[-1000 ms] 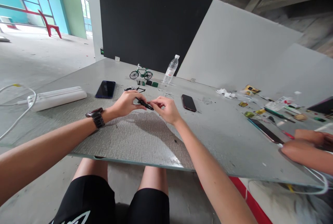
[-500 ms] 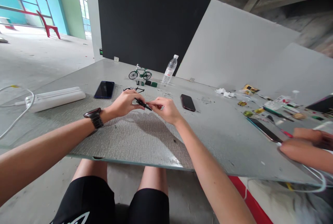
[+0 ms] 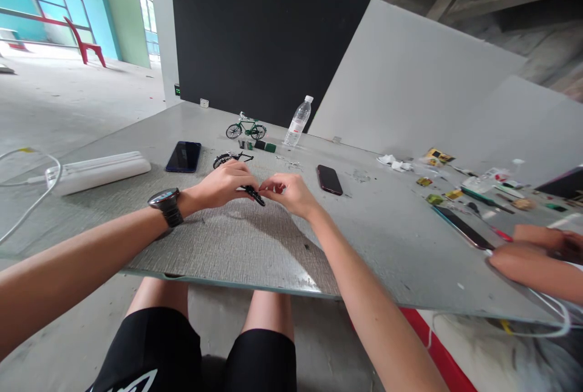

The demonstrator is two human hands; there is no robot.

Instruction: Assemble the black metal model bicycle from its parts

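My left hand (image 3: 223, 184), with a dark watch on its wrist, grips a small black model bicycle wheel (image 3: 255, 196) between thumb and fingers, just above the table. The fingertips of my right hand (image 3: 289, 192) are pinched together at the wheel's right edge; what they hold is too small to tell. Behind my left hand lies a black model bicycle frame (image 3: 240, 156) with a wheel, partly hidden by the hand. Farther back stands a green model bicycle (image 3: 246, 128). In front of it are small dark green pieces (image 3: 265, 146) and thin silvery parts (image 3: 288, 162).
A dark phone (image 3: 183, 156) and a white power strip (image 3: 98, 172) lie to the left. Another phone (image 3: 329, 180) lies right of my hands. A plastic bottle (image 3: 298, 121) stands at the back. At right, a co-worker's arms (image 3: 537, 264) rest near scattered parts and a tablet-like device (image 3: 462, 227).
The black wheel has turned in my fingers and now shows more of its rim, tilted downward. My left hand has shifted slightly lower, uncovering more of the black frame behind it.
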